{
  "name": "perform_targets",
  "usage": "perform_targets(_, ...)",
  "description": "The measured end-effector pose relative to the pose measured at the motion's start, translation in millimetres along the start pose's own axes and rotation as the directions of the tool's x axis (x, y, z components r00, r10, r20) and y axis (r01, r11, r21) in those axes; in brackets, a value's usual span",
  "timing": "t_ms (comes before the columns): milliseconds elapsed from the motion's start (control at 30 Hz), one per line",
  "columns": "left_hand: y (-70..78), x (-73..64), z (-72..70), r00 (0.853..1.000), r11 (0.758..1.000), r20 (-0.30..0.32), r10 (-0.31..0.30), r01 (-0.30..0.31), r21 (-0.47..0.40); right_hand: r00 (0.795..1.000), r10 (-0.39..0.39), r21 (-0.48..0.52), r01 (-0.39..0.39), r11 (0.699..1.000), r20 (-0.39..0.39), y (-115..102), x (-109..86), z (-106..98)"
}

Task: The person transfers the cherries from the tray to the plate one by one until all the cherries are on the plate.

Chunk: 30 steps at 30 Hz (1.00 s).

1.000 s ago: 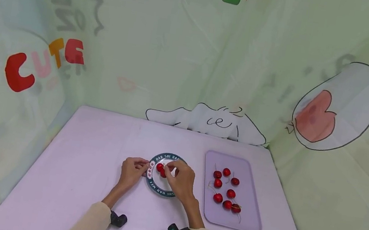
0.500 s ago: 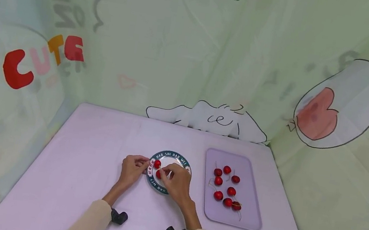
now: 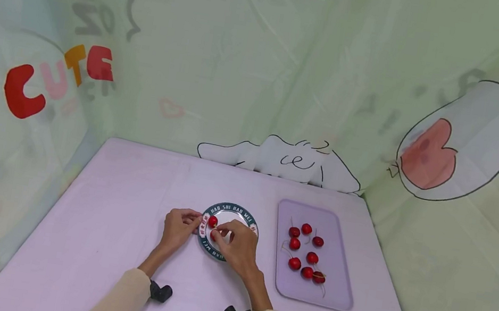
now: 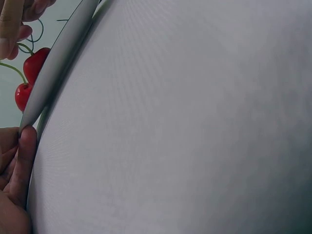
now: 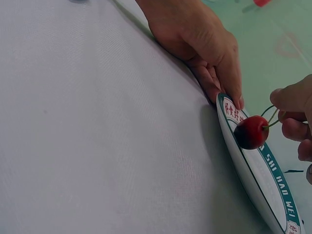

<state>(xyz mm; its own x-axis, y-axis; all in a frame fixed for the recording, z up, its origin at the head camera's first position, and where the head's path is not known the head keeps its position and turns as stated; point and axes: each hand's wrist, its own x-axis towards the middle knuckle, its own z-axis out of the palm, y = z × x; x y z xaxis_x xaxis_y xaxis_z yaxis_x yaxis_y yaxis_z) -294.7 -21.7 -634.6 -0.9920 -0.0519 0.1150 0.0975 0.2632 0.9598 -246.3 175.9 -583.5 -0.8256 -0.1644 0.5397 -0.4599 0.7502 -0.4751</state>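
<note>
A small round plate (image 3: 209, 208) with a dark green lettered rim lies on the table. Two red cherries (image 3: 213, 221) are at its left side, partly covered by the fingers in the head view. My left hand (image 3: 178, 228) grips the plate's left rim, with the thumb on top in the right wrist view. Over the plate, my right hand (image 3: 241, 245) pinches a thin green stem between thumb and fingertip. From that stem a cherry (image 5: 251, 132) shows at the rim in the right wrist view. Whether it touches the plate I cannot tell.
To the right of the plate is a lilac tray (image 3: 339, 292) with several stemmed cherries (image 3: 294, 263) in it. The table (image 3: 129, 186) has a pale cloth. A printed curtain (image 3: 203, 73) closes in the back and sides.
My right hand has shifted slightly left and down over the plate. The two cherries have moved a little apart. My left hand has stayed at the rim.
</note>
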Motion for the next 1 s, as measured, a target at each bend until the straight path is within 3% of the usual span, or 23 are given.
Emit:
perform_targets(167,-0.3,0.7,2.3,1.0,1.0,-0.003,0.002,-0.002,0.013,0.999,0.037,-0.028,-0.036,0.999,0.034,2,-0.6,-3)
perform_targets(1000,5.1,-2.1,0.2,1.0,1.0,-0.005,-0.024,0.024,-0.004,0.994,0.07,-0.163,-0.056,0.985,0.081,8,-4.1,-13)
